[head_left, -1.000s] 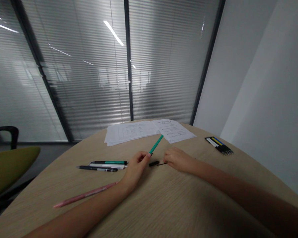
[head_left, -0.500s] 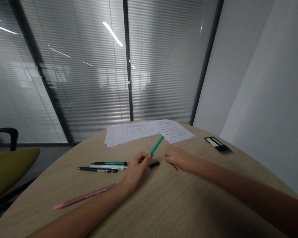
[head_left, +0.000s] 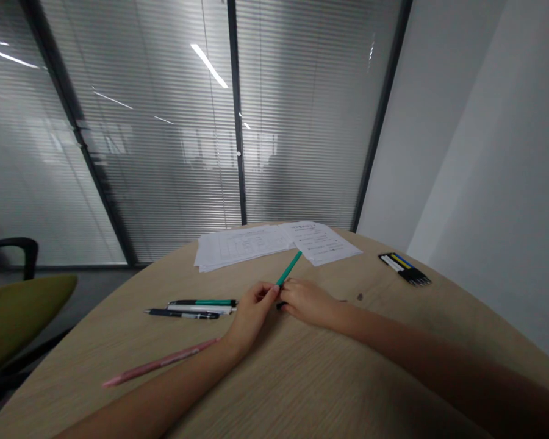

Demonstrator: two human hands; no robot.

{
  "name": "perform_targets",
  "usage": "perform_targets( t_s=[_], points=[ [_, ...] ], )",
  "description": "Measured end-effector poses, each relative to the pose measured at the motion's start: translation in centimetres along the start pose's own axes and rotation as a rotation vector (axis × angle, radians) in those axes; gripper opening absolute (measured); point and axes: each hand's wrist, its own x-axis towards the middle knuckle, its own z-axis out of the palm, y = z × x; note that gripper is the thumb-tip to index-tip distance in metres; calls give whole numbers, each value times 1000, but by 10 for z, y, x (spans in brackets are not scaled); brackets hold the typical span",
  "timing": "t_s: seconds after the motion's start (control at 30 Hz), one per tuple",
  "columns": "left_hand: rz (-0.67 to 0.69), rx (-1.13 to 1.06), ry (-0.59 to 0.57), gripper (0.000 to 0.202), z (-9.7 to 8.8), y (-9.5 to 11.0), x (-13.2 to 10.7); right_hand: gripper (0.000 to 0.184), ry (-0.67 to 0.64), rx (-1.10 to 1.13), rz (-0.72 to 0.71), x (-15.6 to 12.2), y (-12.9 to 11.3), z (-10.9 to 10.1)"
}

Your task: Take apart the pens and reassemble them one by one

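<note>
My left hand (head_left: 254, 310) is closed in a pinch on the lower end of a green pen barrel (head_left: 289, 268), which slants up and away to the right. My right hand (head_left: 308, 300) is right beside it, fingers curled down over a short black pen part (head_left: 281, 305); only one end of that part shows. My right fingertips are close to the barrel's lower end, and whether they touch it is hard to tell. Behind my right wrist lies a small dark piece (head_left: 360, 297) on the wood.
Several pens (head_left: 196, 309) lie together left of my left hand. A pink pen (head_left: 160, 362) rests beside my left forearm. Paper sheets (head_left: 247, 244) lie at the far edge of the table (head_left: 302, 390). A black case of leads or pens (head_left: 405, 269) sits right; a green chair (head_left: 25, 299) stands left.
My right hand has moved left, from the bare wood to the short black pen part, now mostly covering it. The left hand keeps the green barrel almost still.
</note>
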Motion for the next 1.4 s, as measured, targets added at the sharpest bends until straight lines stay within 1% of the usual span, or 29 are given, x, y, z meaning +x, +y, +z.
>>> perform_targets(
  t_s=[0.13, 0.23, 0.3, 0.47, 0.57, 0.67, 0.7, 0.73, 0.77, 0.9, 0.97, 1.0, 1.03, 1.07, 1.1, 1.17, 1.2, 1.23, 1.3, 1.4],
  points=[
    [2, 11, 12, 26, 0, 0, 0, 23, 34, 48, 157, -5, -2, 4],
    [0, 28, 25, 26, 0, 1, -1, 28, 42, 90, 287, -10, 2, 6],
    [1, 39, 29, 26, 1, 1, -1, 29, 44, 118, 346, -12, 5, 9],
    [21, 65, 23, 25, 1, 2, -2, 24, 60, 192, 407, -15, 5, 9],
    [45, 89, 13, 24, 1, 1, -2, 19, 90, 239, 425, -19, 5, 4],
    [81, 123, -13, 23, 2, 2, -3, 17, 129, 273, 441, -29, 13, -5],
    [96, 137, -24, 22, 2, 2, -4, 17, 143, 316, 450, -34, 17, -8],
    [112, 151, -37, 21, 3, 2, -5, 18, 159, 398, 472, -39, 21, -11],
    [131, 165, -53, 19, 3, 2, -7, 19, 177, 535, 511, -45, 24, -14],
    [223, 203, -151, 9, 1, 7, -8, 18, 285, 1307, 712, -72, 27, -21],
    [342, 256, -236, 7, -4, 15, -6, 22, 279, 1600, 744, -85, 23, -22],
    [491, 340, -302, 8, -7, 21, -4, 25, 246, 1713, 749, -90, 19, -21],
    [650, 460, -337, 9, -10, 28, -3, 29, 196, 1808, 752, -95, 16, -20],
    [807, 591, -349, 10, -13, 37, -2, 32, 145, 1887, 757, -99, 12, -18],
    [932, 724, -360, 12, -16, 45, -1, 34, 101, 1951, 762, -102, 8, -15],
    [1130, 932, -313, 17, -22, 63, -4, 36, 27, 2039, 782, -106, 2, -10],
    [1186, 1014, -299, 21, -24, 71, -6, 35, -1, 2068, 788, -108, -1, -8],
    [1233, 1071, -308, 25, -25, 78, -9, 33, -23, 2091, 788, -108, -4, -6],
    [1332, 1112, -284, 31, -27, 87, -16, 30, -56, 2126, 764, -109, -9, -1],
    [1409, 1153, -271, 36, -28, 96, -25, 29, -97, 2174, 725, -110, -16, 5]
  ],
)
